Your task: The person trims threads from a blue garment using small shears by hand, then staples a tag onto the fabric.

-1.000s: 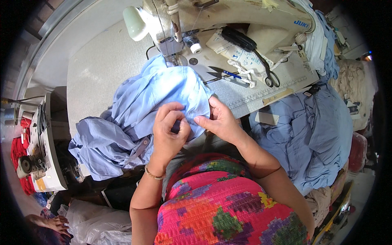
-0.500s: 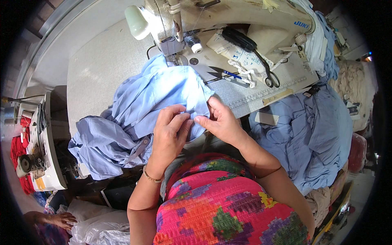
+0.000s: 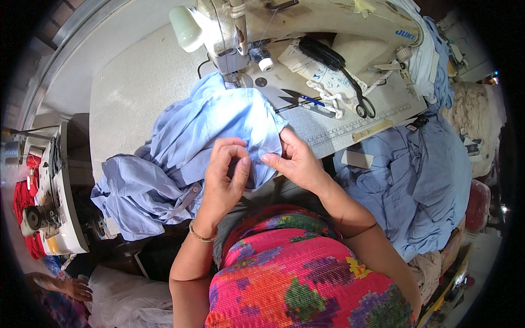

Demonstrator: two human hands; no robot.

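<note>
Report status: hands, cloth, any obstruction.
Left hand and right hand both pinch blue shirt edge. Shirt bunched below sewing machine. Scissors lie clear.

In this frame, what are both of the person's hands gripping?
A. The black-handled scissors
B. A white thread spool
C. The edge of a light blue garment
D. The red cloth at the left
C: the left hand and right hand both pinch the light blue garment at its near edge, while the black-handled scissors lie untouched on the sewing table.

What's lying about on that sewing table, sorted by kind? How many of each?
Sewing machine: 1
Black-handled scissors: 1
Small thread snips: 1
Thread spool: 1
Blue garment being worked: 1
Total: 5
</note>
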